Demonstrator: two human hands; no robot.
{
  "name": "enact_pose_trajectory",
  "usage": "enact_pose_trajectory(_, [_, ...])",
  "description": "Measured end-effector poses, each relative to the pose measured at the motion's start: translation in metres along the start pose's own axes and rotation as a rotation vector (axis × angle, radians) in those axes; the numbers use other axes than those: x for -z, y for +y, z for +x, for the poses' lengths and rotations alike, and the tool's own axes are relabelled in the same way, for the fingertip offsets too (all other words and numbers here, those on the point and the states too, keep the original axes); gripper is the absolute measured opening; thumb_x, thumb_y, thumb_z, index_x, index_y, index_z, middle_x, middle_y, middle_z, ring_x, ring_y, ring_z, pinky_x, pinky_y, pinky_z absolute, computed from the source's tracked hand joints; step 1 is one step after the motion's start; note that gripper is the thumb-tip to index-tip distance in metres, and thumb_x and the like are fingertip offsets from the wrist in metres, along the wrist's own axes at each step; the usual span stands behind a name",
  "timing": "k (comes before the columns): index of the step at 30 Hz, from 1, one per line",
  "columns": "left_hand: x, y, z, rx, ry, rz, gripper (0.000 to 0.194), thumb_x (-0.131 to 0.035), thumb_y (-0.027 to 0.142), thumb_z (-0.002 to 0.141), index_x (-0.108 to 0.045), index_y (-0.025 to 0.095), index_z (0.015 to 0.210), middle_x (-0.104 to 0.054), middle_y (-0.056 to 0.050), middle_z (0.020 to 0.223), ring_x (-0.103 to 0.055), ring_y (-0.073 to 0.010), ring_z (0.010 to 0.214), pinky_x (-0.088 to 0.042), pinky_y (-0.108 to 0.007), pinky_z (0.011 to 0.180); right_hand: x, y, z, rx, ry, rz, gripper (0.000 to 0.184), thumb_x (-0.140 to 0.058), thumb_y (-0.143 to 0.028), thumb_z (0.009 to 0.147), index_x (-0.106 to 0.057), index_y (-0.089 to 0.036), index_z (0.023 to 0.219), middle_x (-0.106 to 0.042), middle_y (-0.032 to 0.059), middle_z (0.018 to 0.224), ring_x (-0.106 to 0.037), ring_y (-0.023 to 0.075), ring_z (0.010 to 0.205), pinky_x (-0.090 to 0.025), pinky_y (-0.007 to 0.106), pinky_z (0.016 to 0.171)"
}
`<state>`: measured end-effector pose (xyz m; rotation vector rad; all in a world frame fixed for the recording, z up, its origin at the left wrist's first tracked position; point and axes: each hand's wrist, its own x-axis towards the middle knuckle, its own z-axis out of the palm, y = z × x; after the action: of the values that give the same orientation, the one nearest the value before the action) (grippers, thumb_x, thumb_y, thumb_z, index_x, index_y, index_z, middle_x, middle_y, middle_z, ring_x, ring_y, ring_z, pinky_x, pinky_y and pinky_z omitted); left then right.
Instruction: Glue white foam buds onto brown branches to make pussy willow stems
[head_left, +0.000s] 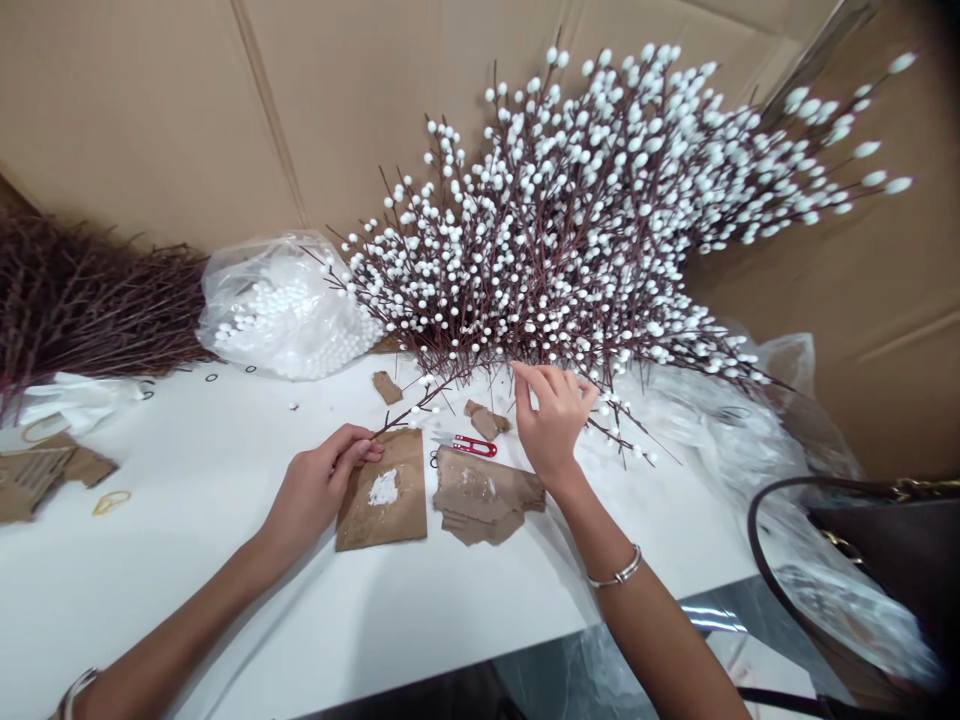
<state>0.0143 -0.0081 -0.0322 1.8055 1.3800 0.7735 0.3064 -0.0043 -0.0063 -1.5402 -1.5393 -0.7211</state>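
Observation:
My left hand [322,480] is closed around the lower end of a thin brown twig [405,412], which carries a few white berries and points up and right. Under its fingertips lies a cardboard piece [382,530] with a smear of white paste [383,487]. My right hand [553,415] hovers at the near edge of a large heap of white-berried branches [570,220]. Its thumb and index fingertip are close together in a pinch; I cannot make out anything between them. Between the hands lie red-handled thread snips [474,445] and a torn cardboard piece [484,505].
A clear plastic bag of white berries [292,310] stands left of the heap, with bare brown twigs [90,300] farther left. Crumpled plastic [720,430] and a dark bag [877,530] are at the right. Cardboard scraps [45,475] lie on the white table [187,500].

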Motion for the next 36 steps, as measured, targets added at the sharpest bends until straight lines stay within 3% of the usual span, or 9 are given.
enact_pose_trajectory(4, [0.000, -0.003, 0.001, 0.000, 0.000, -0.069, 0.029, -0.045, 0.053, 0.096, -0.058, 0.027, 0.098, -0.076, 0.001, 0.101, -0.071, -0.0204, 0.099, -0.050, -0.032, 0.093, 0.004, 0.002, 0.003, 0.027, 0.100, 0.087, 0.019, -0.053, -0.019, 0.096, -0.069, -0.023, 0.106, -0.071, 0.0030, 0.087, -0.059, 0.0183, 0.079, -0.031, 0.038, 0.082])
enact_pose_trajectory(7, [-0.001, -0.005, 0.003, 0.002, 0.001, -0.128, 0.031, -0.046, 0.054, 0.095, -0.058, 0.025, 0.098, -0.076, -0.001, 0.098, -0.072, -0.0212, 0.097, -0.052, -0.034, 0.092, 0.010, -0.001, 0.004, 0.117, 0.066, 0.165, 0.020, -0.054, -0.016, 0.095, -0.069, -0.024, 0.105, -0.071, 0.0028, 0.086, -0.060, 0.0182, 0.079, -0.032, 0.038, 0.082])
enact_pose_trajectory(14, [-0.003, -0.007, 0.008, -0.007, 0.024, -0.312, 0.036, -0.051, 0.056, 0.091, -0.058, 0.021, 0.097, -0.076, -0.007, 0.093, -0.072, -0.0233, 0.090, -0.055, -0.038, 0.086, 0.015, -0.034, -0.009, 0.488, -0.322, 0.251, 0.025, -0.052, -0.009, 0.093, -0.069, -0.025, 0.100, -0.073, -0.0008, 0.086, -0.056, 0.0164, 0.080, -0.031, 0.039, 0.091])
enact_pose_trajectory(17, [-0.003, -0.008, 0.011, -0.019, 0.025, -0.370, 0.037, -0.054, 0.056, 0.090, -0.058, 0.020, 0.096, -0.075, -0.009, 0.092, -0.072, -0.0237, 0.087, -0.055, -0.038, 0.081, 0.007, -0.043, -0.017, 0.505, -0.436, 0.231, 0.023, -0.050, -0.011, 0.094, -0.069, -0.023, 0.098, -0.072, 0.0011, 0.085, -0.056, 0.0183, 0.082, -0.031, 0.041, 0.093])
enact_pose_trajectory(21, [-0.003, -0.006, 0.012, -0.034, 0.025, -0.464, 0.037, -0.058, 0.055, 0.088, -0.057, 0.019, 0.096, -0.075, -0.010, 0.090, -0.072, -0.0226, 0.082, -0.055, -0.035, 0.075, -0.001, -0.042, -0.020, 0.326, -0.528, 0.314, 0.021, -0.049, -0.022, 0.098, -0.069, -0.022, 0.105, -0.074, 0.0044, 0.091, -0.058, 0.0216, 0.091, -0.030, 0.045, 0.098])
enact_pose_trajectory(26, [-0.001, 0.003, 0.011, -0.049, -0.016, -0.606, 0.038, -0.063, 0.055, 0.085, -0.055, 0.018, 0.094, -0.076, -0.010, 0.091, -0.072, -0.0202, 0.077, -0.053, -0.030, 0.068, 0.000, -0.045, -0.014, -0.049, -0.543, 0.686, 0.023, -0.050, -0.028, 0.096, -0.071, -0.022, 0.105, -0.073, 0.0088, 0.107, -0.059, 0.0255, 0.103, -0.036, 0.046, 0.099])
enact_pose_trajectory(30, [0.000, 0.011, 0.007, -0.046, -0.046, -0.677, 0.039, -0.065, 0.054, 0.084, -0.055, 0.018, 0.094, -0.076, -0.010, 0.091, -0.073, -0.0196, 0.076, -0.053, -0.029, 0.065, 0.005, -0.066, -0.009, -0.155, -0.547, 0.839, 0.027, -0.047, -0.034, 0.097, -0.070, -0.023, 0.106, -0.073, 0.0066, 0.107, -0.064, 0.0217, 0.099, -0.049, 0.037, 0.087])
enact_pose_trajectory(33, [0.001, 0.013, 0.006, -0.066, -0.038, -0.696, 0.040, -0.065, 0.055, 0.083, -0.055, 0.017, 0.095, -0.076, -0.011, 0.093, -0.073, -0.0195, 0.074, -0.053, -0.028, 0.063, 0.006, -0.089, -0.003, -0.259, -0.543, 0.959, 0.030, -0.046, -0.038, 0.096, -0.067, -0.022, 0.111, -0.072, 0.0070, 0.112, -0.066, 0.0205, 0.101, -0.052, 0.035, 0.085])
enact_pose_trajectory(36, [0.001, 0.015, 0.006, -0.087, 0.004, -0.698, 0.043, -0.065, 0.057, 0.082, -0.054, 0.018, 0.095, -0.076, -0.011, 0.092, -0.073, -0.0201, 0.072, -0.053, -0.029, 0.061, 0.001, -0.110, 0.006, -0.462, -0.475, 1.107, 0.030, -0.055, -0.038, 0.090, -0.063, -0.021, 0.114, -0.070, 0.0086, 0.112, -0.066, 0.0210, 0.098, -0.052, 0.035, 0.085])
